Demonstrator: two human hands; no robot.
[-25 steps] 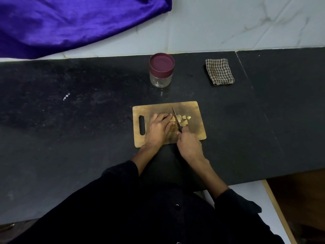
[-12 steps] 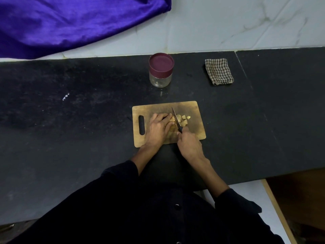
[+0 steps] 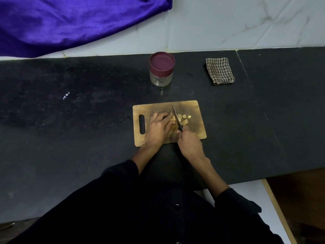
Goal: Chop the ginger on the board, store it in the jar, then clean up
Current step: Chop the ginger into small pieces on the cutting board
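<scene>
Hands, two: left hand (image 3: 159, 128) pins ginger (image 3: 173, 118), right hand (image 3: 190, 143) grips one knife (image 3: 176, 117).

No readable text, label, brand, number or sign is showing anywhere in this view. The clear jar with the maroon lid (image 3: 162, 70) is showing no lettering on its lid or wall. The brown wooden cutting board (image 3: 191, 107), the checked brown-and-cream cloth (image 3: 220, 70) and the purple satin fabric (image 3: 70, 20) are showing none either. A small white mark (image 3: 66, 95) is lying on the black stone counter (image 3: 88, 120), too small and blurred to read as writing.
</scene>
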